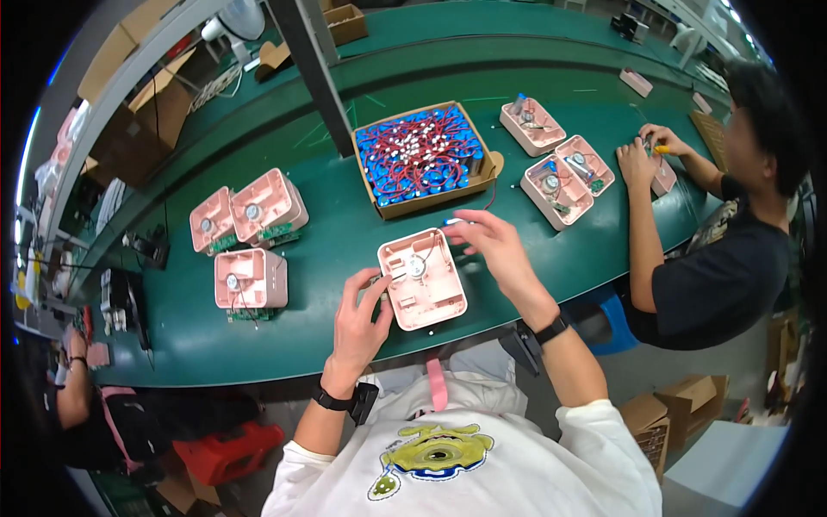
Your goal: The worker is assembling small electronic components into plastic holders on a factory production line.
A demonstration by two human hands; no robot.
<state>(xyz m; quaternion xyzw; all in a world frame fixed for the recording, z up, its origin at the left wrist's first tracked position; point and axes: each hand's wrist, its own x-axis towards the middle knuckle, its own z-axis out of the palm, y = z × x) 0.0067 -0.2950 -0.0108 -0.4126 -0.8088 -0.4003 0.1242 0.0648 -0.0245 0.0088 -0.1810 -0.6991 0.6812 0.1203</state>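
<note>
At the near edge of the green table [336, 345], an open pink housing [441, 302] lies cavity up, a round speaker [416, 266] inside. Clock centred on this housing. Left hand [358, 320] at 8 o'clock, fingertips at the housing's left wall; cannot tell whether it grips. Right hand [494, 245] at 2, well apart from the left, a small blue piece [450, 221] at its fingertips; cannot tell if pinched. At 9, another pink housing [274, 283], green circuit board [250, 315] beneath. At 10, two more, side by side. At 12, carton [431, 196] packed with blue cells [374, 174], red wires [422, 138] tangled over them. Between 1 and 2, a cluster of three pink housings [558, 202]. Toward 2 to 3, a co-worker [719, 267], both hands over a pink part. Farther, at 11, grey post [312, 69], white fan [241, 21] beyond.
</note>
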